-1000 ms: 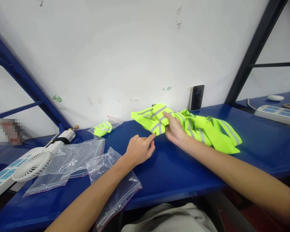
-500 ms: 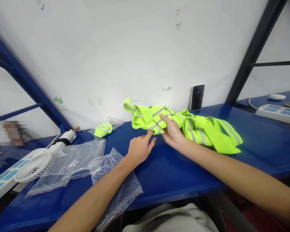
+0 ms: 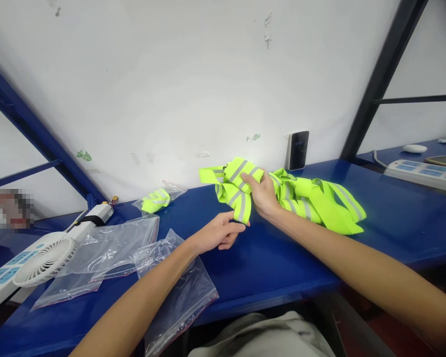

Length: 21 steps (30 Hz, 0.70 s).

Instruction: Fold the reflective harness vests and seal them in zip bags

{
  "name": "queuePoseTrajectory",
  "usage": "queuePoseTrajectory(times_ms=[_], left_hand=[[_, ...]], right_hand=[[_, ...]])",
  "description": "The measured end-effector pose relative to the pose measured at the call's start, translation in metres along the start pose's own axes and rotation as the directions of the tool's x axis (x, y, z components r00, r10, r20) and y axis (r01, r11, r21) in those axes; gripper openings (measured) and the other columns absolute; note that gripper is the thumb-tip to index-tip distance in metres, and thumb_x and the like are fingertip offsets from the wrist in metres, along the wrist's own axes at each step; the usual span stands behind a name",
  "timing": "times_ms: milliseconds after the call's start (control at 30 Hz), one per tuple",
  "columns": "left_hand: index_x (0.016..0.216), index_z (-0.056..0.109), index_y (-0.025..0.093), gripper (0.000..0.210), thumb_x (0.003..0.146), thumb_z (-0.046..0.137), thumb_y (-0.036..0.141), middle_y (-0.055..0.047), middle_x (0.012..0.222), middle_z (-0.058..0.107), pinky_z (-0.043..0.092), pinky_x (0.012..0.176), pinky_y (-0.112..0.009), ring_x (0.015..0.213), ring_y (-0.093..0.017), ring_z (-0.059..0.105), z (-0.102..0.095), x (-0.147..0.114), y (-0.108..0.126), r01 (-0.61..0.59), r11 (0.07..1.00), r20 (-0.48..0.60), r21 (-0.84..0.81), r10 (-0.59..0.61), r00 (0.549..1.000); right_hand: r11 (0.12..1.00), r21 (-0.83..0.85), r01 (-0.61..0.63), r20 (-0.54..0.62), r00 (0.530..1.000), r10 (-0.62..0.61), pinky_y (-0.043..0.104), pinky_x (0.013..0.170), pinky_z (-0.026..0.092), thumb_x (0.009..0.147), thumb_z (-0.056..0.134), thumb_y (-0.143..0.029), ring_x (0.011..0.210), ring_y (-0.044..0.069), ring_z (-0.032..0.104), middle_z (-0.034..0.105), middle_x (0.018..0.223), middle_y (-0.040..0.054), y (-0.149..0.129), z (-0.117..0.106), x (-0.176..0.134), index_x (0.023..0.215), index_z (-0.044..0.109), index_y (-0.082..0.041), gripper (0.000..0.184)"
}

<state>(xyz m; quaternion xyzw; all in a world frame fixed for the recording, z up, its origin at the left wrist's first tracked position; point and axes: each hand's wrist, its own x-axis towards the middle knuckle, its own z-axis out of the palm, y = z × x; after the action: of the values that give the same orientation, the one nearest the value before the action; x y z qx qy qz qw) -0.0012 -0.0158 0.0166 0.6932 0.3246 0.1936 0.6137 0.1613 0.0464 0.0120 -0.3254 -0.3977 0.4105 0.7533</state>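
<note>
My right hand (image 3: 262,194) grips a folded bundle of neon-yellow reflective strap (image 3: 238,171) with grey stripes, thumb on top. A loop of that strap hangs from the bundle, and my left hand (image 3: 223,232) pinches its lower end between the fingers. Right of my right hand, a loose heap of the same strap (image 3: 319,203) lies on the blue table (image 3: 275,267). Whether heap and bundle are joined is hidden behind my hand. Under my left forearm rests a clear zip bag (image 3: 186,282).
More clear bags (image 3: 115,248) lie at left, beside a white handheld fan (image 3: 46,263) and a power strip (image 3: 3,277). A bagged yellow strap (image 3: 156,201) sits near the wall. A black-faced device (image 3: 299,150) leans there. Another power strip (image 3: 423,171) is far right.
My left hand has moved slightly right and down, drawing a strap loop downward. The bundle in my right hand has turned and shows more of its folded face. The view has shifted slightly.
</note>
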Motion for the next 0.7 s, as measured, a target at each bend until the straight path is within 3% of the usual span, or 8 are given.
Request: queuePoseTrajectory(times_ms=[100,233,367,433,500,567,633,700], left_hand=[[0.120,0.061,0.015,0.041,0.088,0.060,0.040,0.011,0.047,0.039,0.030,0.047,-0.022,0.040,-0.008,0.033,-0.003,-0.008,0.008,-0.005,0.964,0.048,0.267,-0.008,0.999],[0.108,0.072,0.016,0.032,0.080,0.067,0.032,0.007,0.051,0.048,0.027,0.051,-0.023,0.047,-0.008,0.037,-0.004,-0.014,0.011,-0.064,0.752,-0.022,0.656,0.104,0.994],[0.137,0.056,0.013,0.058,0.086,0.058,0.040,0.011,0.043,0.035,0.027,0.047,-0.024,0.038,-0.009,0.028,-0.007,-0.017,0.010,0.022,0.987,0.147,0.160,-0.046,0.988],[0.144,0.048,0.011,0.063,0.088,0.050,0.040,0.013,0.038,0.026,0.029,0.045,-0.025,0.032,-0.010,0.028,-0.008,-0.017,0.008,0.077,0.991,0.252,-0.108,-0.048,0.967],[0.144,0.047,0.011,0.060,0.091,0.045,0.039,0.012,0.038,0.027,0.033,0.046,-0.026,0.032,-0.013,0.035,-0.004,-0.015,0.005,0.096,0.991,0.256,-0.093,-0.069,0.964],[0.136,0.055,0.015,0.049,0.094,0.046,0.038,0.007,0.046,0.040,0.040,0.052,-0.028,0.043,-0.015,0.047,0.002,-0.011,0.001,0.009,0.977,0.108,0.212,-0.032,0.994],[0.115,0.067,0.016,0.034,0.093,0.051,0.037,-0.003,0.069,0.056,0.048,0.065,-0.034,0.065,-0.018,0.058,0.009,-0.008,-0.002,-0.131,0.752,-0.054,0.646,0.216,0.975],[0.098,0.071,0.016,0.023,0.092,0.055,0.032,-0.013,0.102,0.061,0.050,0.085,-0.043,0.097,-0.027,0.059,0.010,-0.005,-0.005,-0.196,0.358,-0.012,0.913,0.503,0.864]], right_hand=[[0.999,0.007,-0.035,0.007,0.999,0.035,0.032,0.083,0.056,0.071,0.081,-0.032,0.092,0.020,0.069,0.073,0.094,0.0002,0.001,0.002,-0.002,0.098,0.062,-0.022,0.034],[0.996,0.026,-0.082,0.006,0.997,0.082,0.034,0.083,0.055,0.070,0.081,-0.030,0.092,0.021,0.069,0.074,0.095,0.0008,0.004,0.002,-0.002,0.098,0.062,-0.022,0.035],[0.998,-0.046,-0.031,-0.039,0.999,0.030,0.032,0.080,0.055,0.071,0.080,-0.033,0.088,0.020,0.068,0.073,0.091,0.0001,0.000,-0.003,0.008,0.096,0.062,-0.021,0.033],[0.996,-0.081,0.029,-0.037,0.999,-0.032,0.030,0.080,0.054,0.073,0.079,-0.034,0.088,0.019,0.067,0.071,0.090,-0.0008,-0.005,-0.004,0.012,0.096,0.062,-0.021,0.032],[0.991,-0.091,0.095,-0.013,0.995,-0.097,0.029,0.080,0.054,0.074,0.078,-0.034,0.089,0.018,0.066,0.071,0.092,-0.0015,-0.010,-0.003,0.013,0.099,0.063,-0.022,0.032],[0.990,-0.067,0.126,-0.005,0.992,-0.127,0.029,0.081,0.054,0.075,0.078,-0.034,0.090,0.017,0.066,0.071,0.093,-0.0018,-0.014,-0.003,0.012,0.102,0.062,-0.022,0.033],[0.992,-0.063,0.112,-0.036,0.993,-0.115,0.030,0.081,0.054,0.074,0.078,-0.035,0.090,0.018,0.066,0.071,0.092,-0.0017,-0.013,-0.003,0.012,0.101,0.062,-0.022,0.035],[0.992,-0.098,0.084,-0.075,0.993,-0.091,0.032,0.081,0.054,0.071,0.080,-0.036,0.089,0.020,0.066,0.070,0.091,-0.0010,-0.010,-0.004,0.013,0.098,0.062,-0.021,0.036]])
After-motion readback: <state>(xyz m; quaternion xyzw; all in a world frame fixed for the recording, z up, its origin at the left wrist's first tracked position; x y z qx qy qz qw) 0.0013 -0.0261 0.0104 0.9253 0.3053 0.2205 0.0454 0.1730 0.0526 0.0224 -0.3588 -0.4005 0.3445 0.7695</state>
